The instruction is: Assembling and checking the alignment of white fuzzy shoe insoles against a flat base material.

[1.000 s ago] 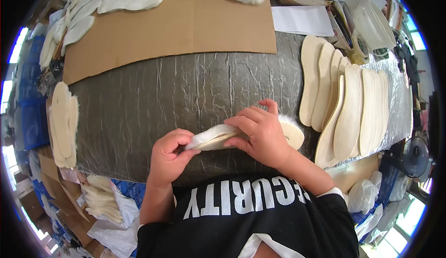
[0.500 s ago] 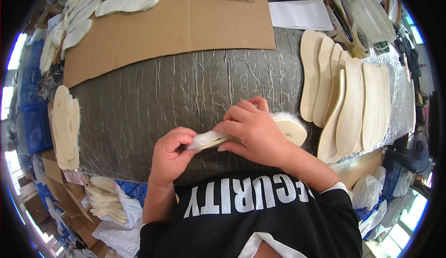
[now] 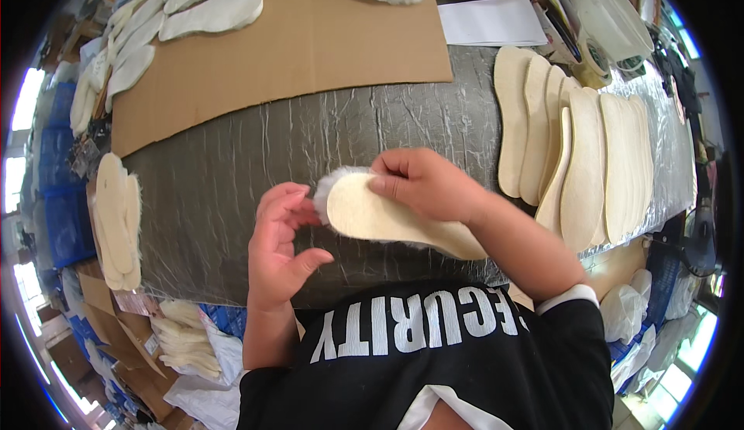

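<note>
Insole (image 3: 360, 209), just one, is pinched by the right hand (image 3: 430, 186) over the table (image 3: 217, 166); the left hand (image 3: 277, 244) gapes beside its furry end. One cardboard sheet (image 3: 310, 50) bears at least three white insoles (image 3: 213, 16).

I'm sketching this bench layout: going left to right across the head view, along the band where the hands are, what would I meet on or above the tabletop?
Small stack of cream insoles → left hand → fleece-edged insole → overlapping row of cream insoles.
</note>
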`<action>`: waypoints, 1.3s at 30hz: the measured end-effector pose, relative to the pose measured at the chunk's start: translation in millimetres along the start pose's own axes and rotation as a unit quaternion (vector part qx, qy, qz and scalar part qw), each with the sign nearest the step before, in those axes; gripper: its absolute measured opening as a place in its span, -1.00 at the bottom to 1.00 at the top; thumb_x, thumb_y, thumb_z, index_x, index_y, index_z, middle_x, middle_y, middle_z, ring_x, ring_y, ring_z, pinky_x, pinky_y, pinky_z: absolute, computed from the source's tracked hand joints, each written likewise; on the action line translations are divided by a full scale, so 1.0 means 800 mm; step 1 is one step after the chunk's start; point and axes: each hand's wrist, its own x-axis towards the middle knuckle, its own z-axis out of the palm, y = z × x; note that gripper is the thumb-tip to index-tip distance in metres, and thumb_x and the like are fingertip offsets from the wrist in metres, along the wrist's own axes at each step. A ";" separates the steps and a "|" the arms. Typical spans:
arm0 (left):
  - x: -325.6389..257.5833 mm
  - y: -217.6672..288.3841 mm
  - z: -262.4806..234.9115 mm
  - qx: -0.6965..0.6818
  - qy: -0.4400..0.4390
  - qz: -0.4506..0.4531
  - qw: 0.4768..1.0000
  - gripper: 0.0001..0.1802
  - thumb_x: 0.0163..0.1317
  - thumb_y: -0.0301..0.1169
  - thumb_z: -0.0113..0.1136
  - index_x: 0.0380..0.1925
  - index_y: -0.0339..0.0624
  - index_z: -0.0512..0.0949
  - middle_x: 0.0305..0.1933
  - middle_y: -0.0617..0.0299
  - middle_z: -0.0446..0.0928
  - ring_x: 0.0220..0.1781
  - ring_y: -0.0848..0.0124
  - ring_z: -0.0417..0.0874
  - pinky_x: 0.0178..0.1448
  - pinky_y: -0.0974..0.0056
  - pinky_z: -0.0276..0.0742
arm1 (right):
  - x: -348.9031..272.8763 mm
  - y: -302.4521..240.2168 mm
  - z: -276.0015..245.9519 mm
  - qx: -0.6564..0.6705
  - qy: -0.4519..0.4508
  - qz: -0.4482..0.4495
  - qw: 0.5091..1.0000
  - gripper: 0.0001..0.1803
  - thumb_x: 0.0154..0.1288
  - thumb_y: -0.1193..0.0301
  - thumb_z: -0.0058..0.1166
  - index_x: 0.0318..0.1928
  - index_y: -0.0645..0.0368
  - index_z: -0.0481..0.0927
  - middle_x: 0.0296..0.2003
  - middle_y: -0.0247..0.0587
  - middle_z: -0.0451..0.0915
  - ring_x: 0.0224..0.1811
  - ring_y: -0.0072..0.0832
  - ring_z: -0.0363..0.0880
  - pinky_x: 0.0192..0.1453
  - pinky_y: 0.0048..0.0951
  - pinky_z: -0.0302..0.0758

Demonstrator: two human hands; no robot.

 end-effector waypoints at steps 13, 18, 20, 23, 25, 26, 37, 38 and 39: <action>0.031 0.020 0.025 0.294 -0.101 0.211 0.927 -0.42 -0.27 -0.52 0.55 -0.12 -0.05 0.59 0.07 0.23 0.65 0.33 0.05 0.45 0.33 0.04 0.34 | 0.019 0.052 0.027 0.457 -0.173 0.198 0.850 -0.75 0.45 0.35 0.09 -0.06 0.29 0.60 -0.27 -0.19 0.68 -0.33 -0.51 0.69 -0.31 -0.44 0.65; 0.031 0.029 0.031 0.345 -0.143 0.217 0.902 -0.48 -0.27 -0.51 0.49 -0.17 -0.05 0.62 -0.05 0.31 0.69 0.27 0.12 0.51 0.32 -0.03 0.25 | 0.021 0.064 0.043 0.452 -0.192 0.212 0.845 -0.77 0.42 0.38 0.10 -0.06 0.30 0.59 -0.28 -0.17 0.68 -0.33 -0.49 0.69 -0.31 -0.45 0.66; 0.030 0.029 0.032 0.364 -0.156 0.219 0.892 -0.51 -0.27 -0.52 0.46 -0.18 -0.05 0.63 -0.08 0.33 0.69 0.25 0.14 0.53 0.32 -0.05 0.22 | 0.019 0.066 0.049 0.452 -0.200 0.215 0.843 -0.78 0.42 0.39 0.10 -0.07 0.30 0.59 -0.28 -0.16 0.68 -0.33 -0.48 0.69 -0.31 -0.45 0.66; 0.028 0.025 0.030 0.364 -0.168 0.214 0.891 -0.51 -0.27 -0.55 0.41 -0.19 -0.05 0.64 -0.14 0.34 0.70 0.18 0.16 0.57 0.31 -0.08 0.20 | 0.018 0.068 0.053 0.480 -0.212 0.213 0.824 -0.79 0.40 0.41 0.11 -0.08 0.30 0.59 -0.29 -0.17 0.68 -0.34 -0.48 0.69 -0.30 -0.44 0.66; 0.028 0.024 0.030 0.365 -0.173 0.217 0.889 -0.51 -0.29 -0.57 0.39 -0.20 -0.04 0.64 -0.19 0.35 0.70 0.14 0.18 0.58 0.31 -0.08 0.20 | 0.017 0.069 0.054 0.475 -0.217 0.211 0.826 -0.79 0.39 0.41 0.12 -0.09 0.29 0.59 -0.30 -0.18 0.67 -0.35 -0.48 0.69 -0.31 -0.44 0.65; 0.029 0.024 0.031 0.364 -0.175 0.217 0.889 -0.51 -0.29 -0.57 0.39 -0.20 -0.04 0.64 -0.19 0.35 0.70 0.14 0.18 0.58 0.31 -0.08 0.20 | 0.017 0.069 0.054 0.476 -0.215 0.211 0.826 -0.79 0.39 0.41 0.12 -0.09 0.29 0.59 -0.30 -0.18 0.67 -0.35 -0.48 0.69 -0.31 -0.44 0.65; 0.028 0.019 0.027 0.351 -0.179 0.185 0.900 -0.66 -0.26 -0.54 0.38 -0.36 -0.05 0.63 -0.32 0.36 0.67 -0.08 0.25 0.65 0.22 -0.04 0.28 | 0.008 0.053 0.054 0.216 -0.151 0.145 0.954 -0.66 0.47 0.20 0.05 0.02 0.20 0.62 -0.30 -0.21 0.67 -0.25 -0.41 0.65 -0.14 -0.34 0.56; 0.027 0.017 0.024 0.350 -0.180 0.185 0.900 -0.66 -0.26 -0.54 0.38 -0.36 -0.05 0.63 -0.32 0.36 0.67 -0.08 0.25 0.65 0.22 -0.04 0.28 | 0.008 0.052 0.046 0.216 -0.151 0.145 0.954 -0.66 0.47 0.20 0.05 0.02 0.20 0.62 -0.30 -0.21 0.67 -0.25 -0.41 0.65 -0.14 -0.34 0.56; 0.026 0.015 0.023 0.338 -0.173 0.173 0.909 -0.72 -0.22 -0.50 0.37 -0.39 -0.09 0.63 -0.34 0.32 0.66 -0.11 0.23 0.64 0.21 -0.02 0.30 | 0.006 0.055 0.030 0.109 -0.142 0.049 0.983 -0.62 0.47 0.17 0.02 0.03 0.20 0.62 -0.30 -0.17 0.68 -0.21 -0.37 0.65 -0.08 -0.31 0.53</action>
